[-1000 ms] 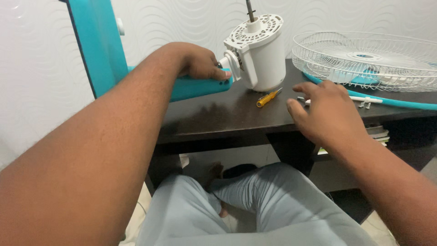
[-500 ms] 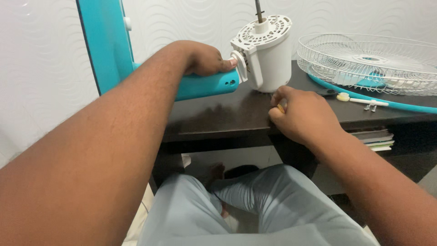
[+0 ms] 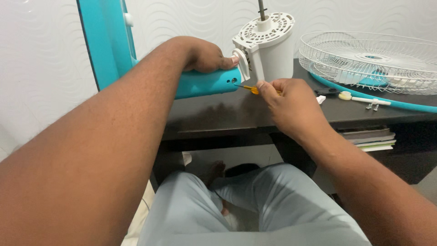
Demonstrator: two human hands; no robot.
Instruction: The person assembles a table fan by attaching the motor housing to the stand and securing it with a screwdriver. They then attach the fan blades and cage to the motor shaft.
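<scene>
On the dark desk (image 3: 218, 116), seen from the head camera, a turquoise fan neck (image 3: 207, 83) is gripped from above by the left hand (image 3: 205, 55), whose fingers are wrapped over it right beside the white motor housing (image 3: 271, 52). The housing is stood upright at the end of the neck, with a metal shaft (image 3: 261, 9) rising from its slotted top. A small screwdriver (image 3: 248, 88) with a yellow handle is pinched in the fingertips of the right hand (image 3: 289, 105), and its thin tip is laid against a small hole in the end of the neck, just below the housing. To the right, a white wire fan guard (image 3: 368, 59) is laid flat on the desk over a turquoise rim (image 3: 409, 107). Between guard and right hand, a white knob (image 3: 345, 95) and two small screws (image 3: 372, 106) are seen. Under the desk, stacked books (image 3: 368, 139) are shelved, and the person's knees in pale trousers (image 3: 236, 205) are seen below.
</scene>
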